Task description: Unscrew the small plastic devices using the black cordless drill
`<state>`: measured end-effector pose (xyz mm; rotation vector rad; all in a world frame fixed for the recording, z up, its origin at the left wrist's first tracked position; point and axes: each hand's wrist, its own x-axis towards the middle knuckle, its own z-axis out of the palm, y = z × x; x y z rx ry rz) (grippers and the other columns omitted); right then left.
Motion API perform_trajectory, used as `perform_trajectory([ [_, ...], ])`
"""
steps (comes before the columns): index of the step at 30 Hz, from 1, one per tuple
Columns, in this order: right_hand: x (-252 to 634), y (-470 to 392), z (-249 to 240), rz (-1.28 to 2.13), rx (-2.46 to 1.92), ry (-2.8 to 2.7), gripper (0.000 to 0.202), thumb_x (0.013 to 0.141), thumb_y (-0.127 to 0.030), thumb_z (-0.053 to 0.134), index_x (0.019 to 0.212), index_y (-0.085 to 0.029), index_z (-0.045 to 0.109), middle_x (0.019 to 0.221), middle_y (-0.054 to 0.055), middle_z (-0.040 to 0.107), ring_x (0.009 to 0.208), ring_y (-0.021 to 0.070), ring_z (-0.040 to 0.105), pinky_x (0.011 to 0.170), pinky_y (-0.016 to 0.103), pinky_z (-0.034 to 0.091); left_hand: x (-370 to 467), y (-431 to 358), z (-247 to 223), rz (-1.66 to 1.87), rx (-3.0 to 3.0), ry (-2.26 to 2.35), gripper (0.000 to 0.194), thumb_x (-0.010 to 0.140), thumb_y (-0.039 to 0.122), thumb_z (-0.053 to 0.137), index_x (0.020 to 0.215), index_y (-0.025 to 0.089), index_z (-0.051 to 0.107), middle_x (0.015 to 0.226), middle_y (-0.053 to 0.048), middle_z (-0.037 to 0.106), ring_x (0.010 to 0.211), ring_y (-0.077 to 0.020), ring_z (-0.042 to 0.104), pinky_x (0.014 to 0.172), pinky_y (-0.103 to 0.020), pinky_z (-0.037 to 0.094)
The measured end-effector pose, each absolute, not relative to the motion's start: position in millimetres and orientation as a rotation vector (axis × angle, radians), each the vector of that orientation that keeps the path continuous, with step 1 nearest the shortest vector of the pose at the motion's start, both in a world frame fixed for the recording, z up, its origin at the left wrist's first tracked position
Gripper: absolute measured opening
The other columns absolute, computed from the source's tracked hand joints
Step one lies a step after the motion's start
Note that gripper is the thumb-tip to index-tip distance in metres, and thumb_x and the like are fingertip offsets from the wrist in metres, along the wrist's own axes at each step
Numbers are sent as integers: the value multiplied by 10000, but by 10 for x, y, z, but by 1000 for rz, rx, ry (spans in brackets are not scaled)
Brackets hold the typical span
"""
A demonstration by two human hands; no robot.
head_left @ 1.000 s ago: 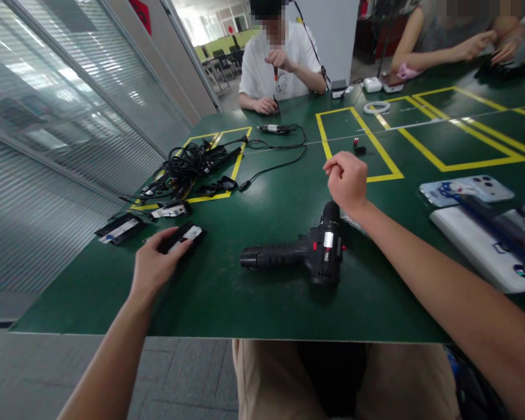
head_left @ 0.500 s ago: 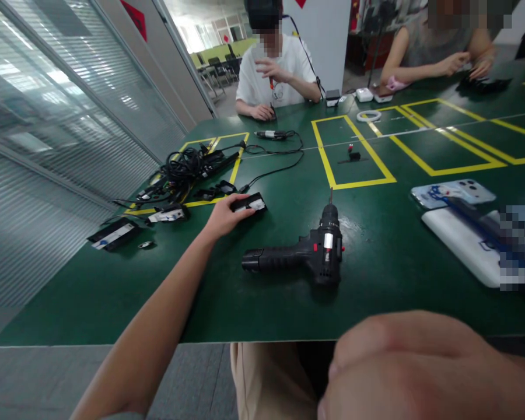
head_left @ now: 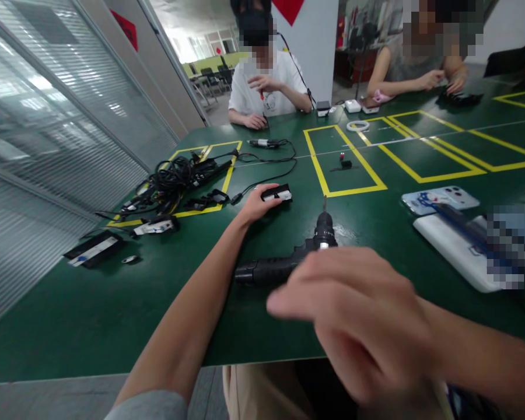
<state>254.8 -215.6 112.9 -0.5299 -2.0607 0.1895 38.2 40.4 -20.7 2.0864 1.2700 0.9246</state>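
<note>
Item one: our left hand [head_left: 257,204], arm stretched out toward 12 o'clock, lies on the green table top [head_left: 91,315] with its fingers bent over the near end of a small black rectangular block with a white label [head_left: 277,193]; the fingers touch it, though we cannot tell whether they truly grip it.

Item two: our right hand [head_left: 359,321], close to the camera and blurred, hangs at 5 o'clock of the view, fingers loosely spread and pointing toward 9 o'clock, holding nothing.

Item three: a black plastic cordless drill with a red switch [head_left: 284,262] lies on its side between the two hands, its bit pointing to 12 o'clock, its body partly hidden behind the right hand.

Item four: at 10 o'clock of the left hand, a tangle of black cables [head_left: 179,172] sits on a yellow-taped square; two more black labelled blocks [head_left: 91,251] lie at 9 o'clock.

Item five: at 3 o'clock, a white phone in a patterned case [head_left: 440,198] and a white flat slab [head_left: 459,251].

Item six: across the table, a person in a white shirt [head_left: 266,87] and another person's hands [head_left: 437,79].
</note>
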Motion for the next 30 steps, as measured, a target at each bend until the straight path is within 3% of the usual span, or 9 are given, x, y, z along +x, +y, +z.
perform_trajectory([
  [3,2587,-1611,803,58,-627,-2124,270,856,-32,441,972,-144,658,825,61,675,742,170,628,680,294,504,463,451,-233,949,2106,1236,624,720,450,737,1277,192,625,1205,-90,645,1037,-228,616,983,-396,490],
  [10,2901,-1130,223,164,-924,-2049,275,852,-7,423,917,-144,652,793,47,642,716,167,608,659,299,466,484,407,-229,938,2098,1164,632,733,436,729,1303,192,609,1229,-99,628,1095,-240,602,1014,-408,469],
  [14,2956,-1155,150,210,-945,-2019,283,830,8,426,885,-160,647,797,42,641,739,169,622,691,307,483,493,381,-227,924,2068,1174,651,725,461,732,1306,195,607,1252,-107,619,1131,-256,593,1035,-429,460],
  [18,2963,-1171,161,214,-964,-1963,286,831,5,427,865,-176,646,782,35,635,731,169,624,690,311,487,416,412,-186,981,1944,1184,752,716,472,742,1384,206,520,1404,-137,533,1238,-282,553,1049,-439,463],
  [20,2969,-1179,171,217,-982,-1930,280,839,-3,429,851,-177,647,782,39,638,729,172,628,683,313,487,337,345,-47,1084,1901,1239,692,770,472,689,1386,218,501,1448,-138,494,1285,-283,527,1063,-447,460],
  [23,2977,-1193,178,210,-1029,-1895,274,849,-15,430,845,-172,654,798,49,654,733,178,634,676,316,486,257,-34,319,1123,2022,1303,539,826,478,632,1295,221,568,1374,-114,549,1281,-271,532,1093,-458,444],
  [27,2974,-1183,168,186,-1119,-1836,277,844,-19,427,825,-175,656,805,55,664,750,188,635,709,330,485,363,-932,666,522,2241,1142,542,828,549,615,1284,257,592,1257,-91,641,1166,-270,612,1023,-433,494],
  [30,2988,-1129,147,185,-1217,-1772,266,829,-33,438,806,-187,653,819,61,671,775,209,636,733,351,479,533,-1434,567,158,2423,1157,798,674,607,741,1383,327,507,1261,-97,647,1053,-297,663,894,-418,526],
])
